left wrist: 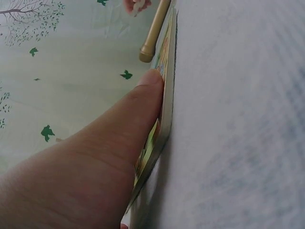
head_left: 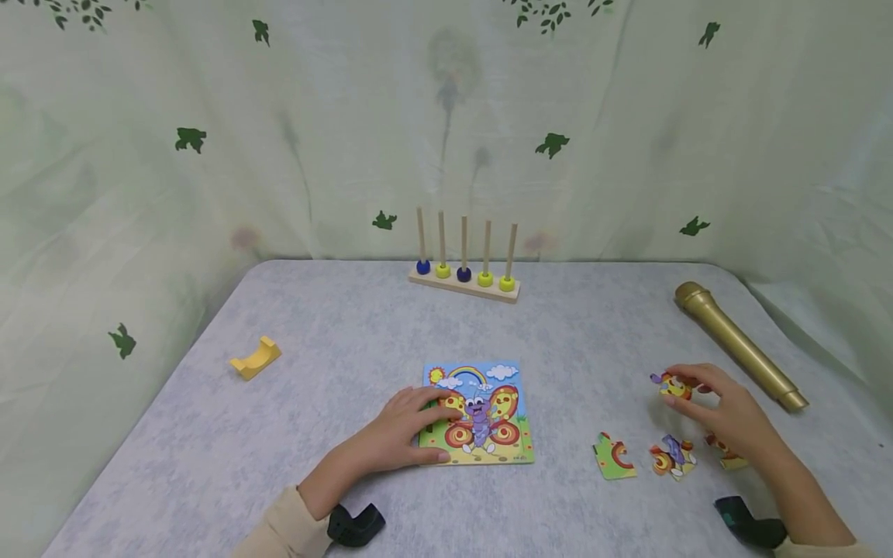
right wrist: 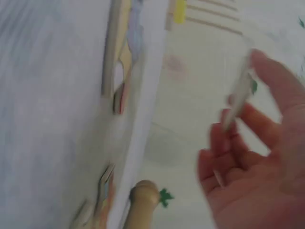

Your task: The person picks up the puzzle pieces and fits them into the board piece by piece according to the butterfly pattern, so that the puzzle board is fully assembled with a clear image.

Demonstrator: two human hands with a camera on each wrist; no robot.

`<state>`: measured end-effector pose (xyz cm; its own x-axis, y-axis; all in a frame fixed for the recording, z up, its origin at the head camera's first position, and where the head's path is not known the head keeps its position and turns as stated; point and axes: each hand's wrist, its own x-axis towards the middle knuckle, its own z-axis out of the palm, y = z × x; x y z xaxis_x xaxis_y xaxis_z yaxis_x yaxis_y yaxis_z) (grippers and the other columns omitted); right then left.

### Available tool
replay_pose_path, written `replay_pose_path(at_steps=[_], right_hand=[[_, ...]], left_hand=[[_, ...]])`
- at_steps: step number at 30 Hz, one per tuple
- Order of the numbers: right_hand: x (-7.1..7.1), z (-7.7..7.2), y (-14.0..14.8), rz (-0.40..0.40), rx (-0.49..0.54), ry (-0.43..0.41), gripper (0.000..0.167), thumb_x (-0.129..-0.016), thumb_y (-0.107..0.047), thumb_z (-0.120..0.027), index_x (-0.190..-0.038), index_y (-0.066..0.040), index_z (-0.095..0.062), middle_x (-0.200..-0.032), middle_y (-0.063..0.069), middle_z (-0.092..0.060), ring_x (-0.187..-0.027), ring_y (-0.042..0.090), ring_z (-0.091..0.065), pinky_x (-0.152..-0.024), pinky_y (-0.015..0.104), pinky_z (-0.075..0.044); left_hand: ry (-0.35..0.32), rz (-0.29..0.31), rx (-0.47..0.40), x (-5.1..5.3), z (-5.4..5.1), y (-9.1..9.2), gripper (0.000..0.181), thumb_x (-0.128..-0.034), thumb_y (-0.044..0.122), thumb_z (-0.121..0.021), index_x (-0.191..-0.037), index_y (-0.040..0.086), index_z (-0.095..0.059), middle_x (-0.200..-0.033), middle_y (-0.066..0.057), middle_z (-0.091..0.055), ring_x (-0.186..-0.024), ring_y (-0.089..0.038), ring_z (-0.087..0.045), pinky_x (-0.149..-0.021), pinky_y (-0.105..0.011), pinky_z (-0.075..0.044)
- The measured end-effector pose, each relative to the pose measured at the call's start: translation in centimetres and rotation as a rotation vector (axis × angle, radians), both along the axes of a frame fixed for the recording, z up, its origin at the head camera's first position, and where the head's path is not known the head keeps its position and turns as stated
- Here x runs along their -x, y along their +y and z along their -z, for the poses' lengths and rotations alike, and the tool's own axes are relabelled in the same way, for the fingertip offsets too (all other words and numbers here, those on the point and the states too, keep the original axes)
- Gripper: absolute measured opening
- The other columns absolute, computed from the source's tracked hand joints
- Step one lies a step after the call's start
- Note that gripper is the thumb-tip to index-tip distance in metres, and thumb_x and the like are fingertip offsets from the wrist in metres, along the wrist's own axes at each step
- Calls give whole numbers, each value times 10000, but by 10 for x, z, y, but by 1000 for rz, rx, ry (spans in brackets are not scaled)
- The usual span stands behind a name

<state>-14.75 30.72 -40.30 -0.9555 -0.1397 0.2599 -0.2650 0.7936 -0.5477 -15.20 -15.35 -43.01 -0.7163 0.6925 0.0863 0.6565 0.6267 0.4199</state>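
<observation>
A square jigsaw puzzle board (head_left: 512, 446) with a purple butterfly, rainbow and sun lies flat at the table's front middle. My left hand (head_left: 394, 434) rests on its left side, fingers stretched over the picture; the left wrist view shows the thumb (left wrist: 143, 95) along the near edge. To the right, my right hand (head_left: 729, 415) pinches a red, yellow and purple puzzle piece (head_left: 675, 386) above the table. Below it lie a green puzzle piece (head_left: 615, 457), a purple one (head_left: 674, 456) and another puzzle piece (head_left: 731, 460), partly covered by the hand.
At the back stands a wooden peg rack (head_left: 463, 287) with blue and yellow beads. A gold microphone (head_left: 739, 345) lies at the right, beyond my right hand. On the left side sits a yellow curved block (head_left: 256, 358). A leaf-printed curtain (head_left: 335, 139) hangs behind the table.
</observation>
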Motion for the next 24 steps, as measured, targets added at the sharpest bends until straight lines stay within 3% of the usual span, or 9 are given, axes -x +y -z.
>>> replay_pose_path(at_steps=[3,6,12,18,24], right_hand=[[-2,-10,-18,-55,48,111,409,-768,-196,-723,-1135,-69,-594,-1041,29,-552,-879,21,-432,-720,175,-375],[-3,-20,-40,-148,103,198,411,-719,-99,-755,-1105,-75,-616,-1029,-11,-554,-878,7,-449,-741,104,-359],[0,-34,-93,-393,151,287,452,-671,-63,-782,-1089,-93,-613,-1011,-44,-561,-848,86,-489,-752,155,-411],[6,-25,-143,-520,166,154,392,-731,-176,-753,-1091,-127,-605,-1015,-81,-548,-836,80,-481,-697,285,-445],[15,-4,-174,-523,67,-51,398,-780,-314,-697,-1092,-82,-613,-1043,-31,-536,-926,135,-498,-772,357,-452]], left_hand=[[-1,0,2,0,0,0,575,-801,604,-513,-1295,312,-473,-1394,25,-309,-1288,-179,-213,-1031,-420,-140],[-2,0,3,0,-1,0,576,-802,605,-509,-1297,313,-471,-1395,26,-307,-1288,-175,-213,-1031,-417,-141],[0,0,3,-1,-2,0,566,-808,588,-520,-1298,309,-471,-1393,23,-311,-1285,-178,-218,-1028,-422,-148],[8,-7,8,-1,-3,-1,562,-807,588,-522,-1297,319,-469,-1402,24,-306,-1291,-179,-212,-1029,-426,-146],[-15,-4,21,-1,-5,0,555,-816,571,-525,-1305,317,-461,-1407,28,-298,-1296,-175,-207,-1035,-418,-134]])
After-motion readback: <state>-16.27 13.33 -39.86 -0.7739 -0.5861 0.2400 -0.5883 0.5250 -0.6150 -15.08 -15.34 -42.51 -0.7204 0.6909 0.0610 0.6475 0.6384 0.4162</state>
